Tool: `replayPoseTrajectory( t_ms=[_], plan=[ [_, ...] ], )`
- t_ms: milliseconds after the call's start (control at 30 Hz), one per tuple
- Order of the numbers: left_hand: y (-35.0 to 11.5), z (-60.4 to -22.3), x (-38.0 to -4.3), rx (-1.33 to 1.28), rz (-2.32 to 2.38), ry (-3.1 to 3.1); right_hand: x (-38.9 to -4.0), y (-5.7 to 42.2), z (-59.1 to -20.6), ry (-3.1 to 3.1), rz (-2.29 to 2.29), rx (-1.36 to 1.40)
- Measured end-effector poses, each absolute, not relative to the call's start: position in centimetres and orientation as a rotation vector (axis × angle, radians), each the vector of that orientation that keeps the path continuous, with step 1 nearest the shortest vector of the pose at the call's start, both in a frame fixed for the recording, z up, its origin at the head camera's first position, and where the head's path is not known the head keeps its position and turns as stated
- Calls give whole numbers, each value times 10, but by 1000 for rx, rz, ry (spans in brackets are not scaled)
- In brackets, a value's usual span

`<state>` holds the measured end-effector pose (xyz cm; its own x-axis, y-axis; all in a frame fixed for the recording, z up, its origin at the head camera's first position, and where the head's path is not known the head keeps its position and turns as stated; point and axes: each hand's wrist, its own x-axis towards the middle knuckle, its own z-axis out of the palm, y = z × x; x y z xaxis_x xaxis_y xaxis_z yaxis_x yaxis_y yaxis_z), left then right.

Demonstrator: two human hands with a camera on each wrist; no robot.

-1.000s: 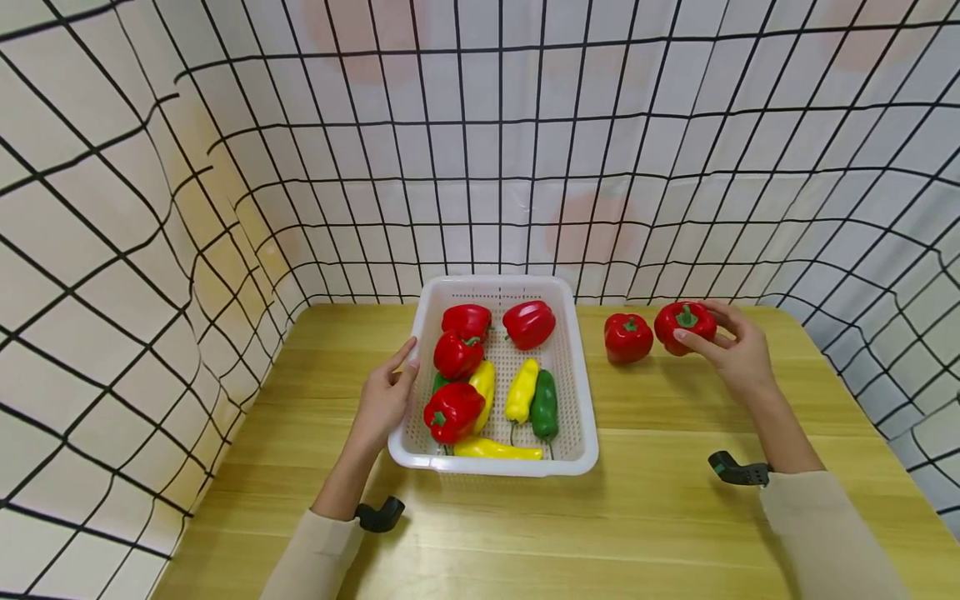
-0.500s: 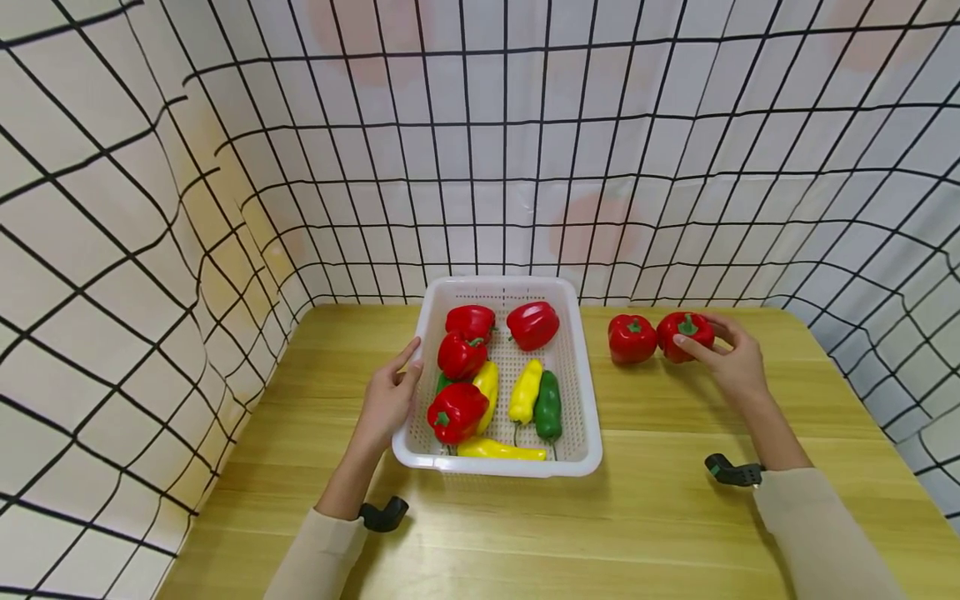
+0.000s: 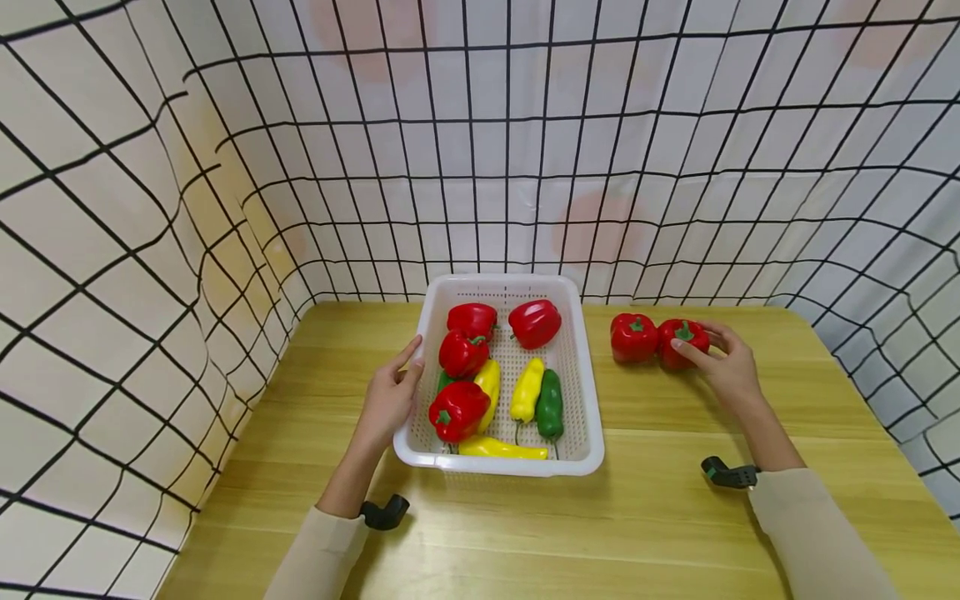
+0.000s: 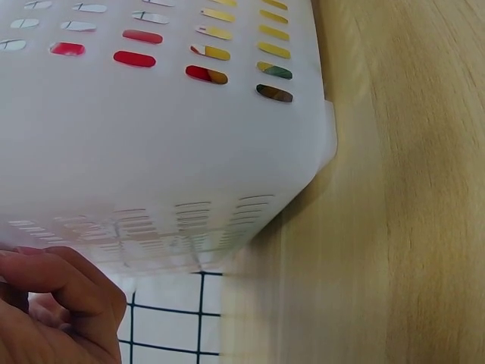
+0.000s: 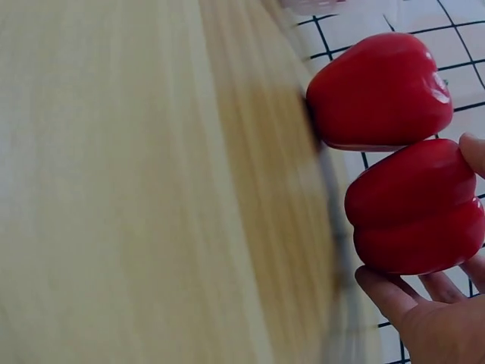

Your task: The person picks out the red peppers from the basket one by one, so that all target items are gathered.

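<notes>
My right hand [image 3: 733, 367] grips a red bell pepper [image 3: 686, 360] by its sides, thumb near the green stem. In the right wrist view this held pepper [image 5: 417, 208] sits right against a second red bell pepper [image 5: 379, 95], which stands stem up on the table in the head view. At the left side of a white plastic basket [image 3: 592, 408], my left hand [image 3: 387, 400] holds the rim. The left wrist view shows its bent fingers [image 4: 76, 288] at the perforated wall. Several red bell peppers [image 3: 459, 412], yellow peppers [image 3: 528, 390] and green peppers [image 3: 550, 406] lie inside, one green mostly hidden.
The wooden table [image 3: 495, 533] extends around the basket to both sides and the front. A white cloth with a black grid [image 3: 517, 150] rises behind the table and along both sides. Black wrist cameras [image 3: 385, 512] sit on both forearms.
My right hand has brought its bell pepper down and slightly left, close against the other one. My left hand stays at the basket; the whole head view has shifted slightly.
</notes>
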<state>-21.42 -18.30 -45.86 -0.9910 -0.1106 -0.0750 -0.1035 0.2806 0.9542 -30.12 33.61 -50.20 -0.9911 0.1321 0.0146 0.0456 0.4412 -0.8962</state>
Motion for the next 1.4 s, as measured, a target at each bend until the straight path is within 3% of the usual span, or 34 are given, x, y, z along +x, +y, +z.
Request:
replayPoseTrajectory(
  t_ms=[500, 833, 1400],
  plan=[
    [-183, -458, -212, 211, -1892, -2496, -295, 338, -493, -2635, 1597, -129],
    [-184, -457, -213, 190, -1899, -2495, -294, 335, -456, -2461, 1587, -37],
    [-184, -460, -215, 185, -1858, -2502, -305, 250, -400, -2432, 1725, 203]
  ],
)
